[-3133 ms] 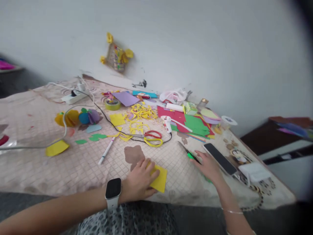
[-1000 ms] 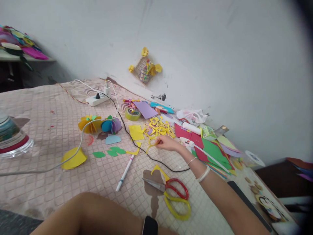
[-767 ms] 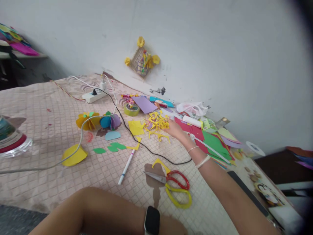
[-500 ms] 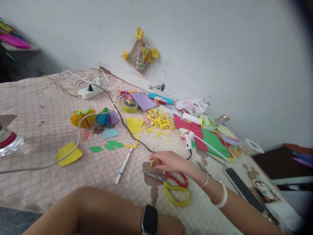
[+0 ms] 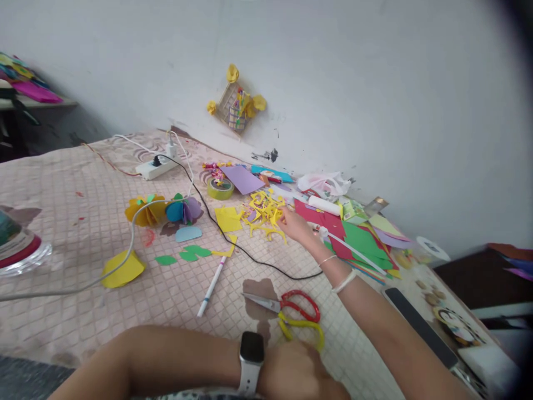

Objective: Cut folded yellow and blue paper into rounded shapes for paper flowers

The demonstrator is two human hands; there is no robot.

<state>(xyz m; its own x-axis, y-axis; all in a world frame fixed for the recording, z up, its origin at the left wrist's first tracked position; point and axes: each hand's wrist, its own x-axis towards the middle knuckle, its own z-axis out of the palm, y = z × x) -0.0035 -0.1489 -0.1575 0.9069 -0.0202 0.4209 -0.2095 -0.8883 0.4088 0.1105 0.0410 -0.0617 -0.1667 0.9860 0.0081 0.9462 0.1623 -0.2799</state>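
At the right edge of the pile of yellow paper scraps [image 5: 263, 209] is my right hand [image 5: 290, 223], fingers drawn together; whatever they hold cannot be told apart from the scraps. My left hand [image 5: 302, 371], below a white-banded watch, lies at the bottom, back upward and fingers hidden. It overlaps the lower part of the scissors [image 5: 268, 302], which lie with blades pointing left and have one red and one yellow handle. A white marker [image 5: 211, 286] lies left of the scissors. Green paper leaves [image 5: 195, 252] and a yellow paper square [image 5: 228, 219] lie farther back.
Yellow paper petals [image 5: 124, 270] and folded paper balls [image 5: 145, 211] are at the left, crossed by a cable. A power strip [image 5: 156, 166] stands behind. Glue gun [image 5: 318, 229], coloured paper [image 5: 361, 244], tape roll [image 5: 220, 189] and a phone [image 5: 420, 328] are around.
My right hand has moved up and away from above the scissors to the yellow scraps, now partly covering the glue gun. My left hand has come up over the yellow scissor handle.
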